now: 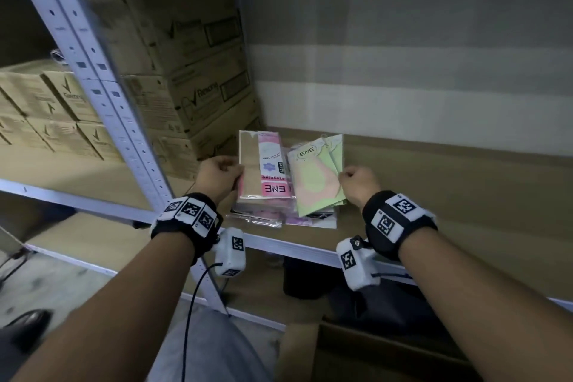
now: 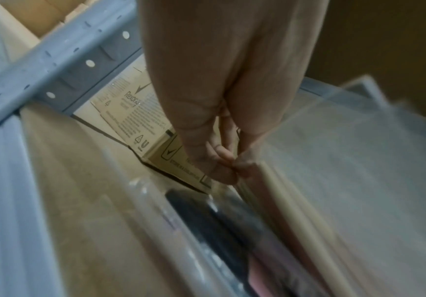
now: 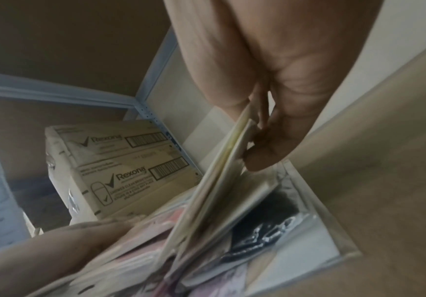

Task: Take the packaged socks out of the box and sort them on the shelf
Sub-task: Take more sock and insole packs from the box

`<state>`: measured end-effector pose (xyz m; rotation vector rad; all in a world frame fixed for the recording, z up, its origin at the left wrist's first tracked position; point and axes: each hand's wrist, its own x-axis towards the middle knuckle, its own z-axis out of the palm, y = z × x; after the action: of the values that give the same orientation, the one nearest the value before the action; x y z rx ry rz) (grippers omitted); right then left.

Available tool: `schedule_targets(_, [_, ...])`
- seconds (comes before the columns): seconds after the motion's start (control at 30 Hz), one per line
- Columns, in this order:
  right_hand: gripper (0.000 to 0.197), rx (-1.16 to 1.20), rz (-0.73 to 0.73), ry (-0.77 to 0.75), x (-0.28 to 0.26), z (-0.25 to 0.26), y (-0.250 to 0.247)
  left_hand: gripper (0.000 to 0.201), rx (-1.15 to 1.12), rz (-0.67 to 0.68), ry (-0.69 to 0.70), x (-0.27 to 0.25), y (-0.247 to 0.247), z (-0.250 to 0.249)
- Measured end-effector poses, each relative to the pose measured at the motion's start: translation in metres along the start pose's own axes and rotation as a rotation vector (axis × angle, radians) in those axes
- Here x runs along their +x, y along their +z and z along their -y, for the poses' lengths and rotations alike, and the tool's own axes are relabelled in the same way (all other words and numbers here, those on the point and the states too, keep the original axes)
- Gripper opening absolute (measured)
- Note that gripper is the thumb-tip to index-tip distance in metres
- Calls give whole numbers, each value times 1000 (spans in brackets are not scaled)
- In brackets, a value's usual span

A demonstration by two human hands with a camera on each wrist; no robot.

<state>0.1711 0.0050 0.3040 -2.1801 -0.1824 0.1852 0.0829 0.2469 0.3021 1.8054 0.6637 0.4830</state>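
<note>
On the brown shelf board (image 1: 434,183) lies a pile of packaged socks (image 1: 279,217) in clear bags. My left hand (image 1: 221,175) pinches the left edge of a pink and beige pack (image 1: 263,170) lifted off the pile; in the left wrist view the fingers (image 2: 222,166) pinch that pack's edge (image 2: 334,160). My right hand (image 1: 356,181) grips the right edge of light green packs (image 1: 313,177), held tilted above the pile. In the right wrist view the thumb and fingers (image 3: 265,156) clamp the thin packs (image 3: 222,170) over a black pack (image 3: 262,227).
Stacked Rexona cartons (image 1: 186,71) fill the shelf's back left corner, close behind the pile. A grey perforated upright (image 1: 102,96) stands left of my left hand. An open cardboard box (image 1: 372,353) sits below, near the floor. Bare shelf board stretches to the right.
</note>
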Motion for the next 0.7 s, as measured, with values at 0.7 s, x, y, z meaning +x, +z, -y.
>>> schedule_targets(0.7, [19,-128,18,-279,-71,-13,-42,39,532,201,447,-96,33,-49])
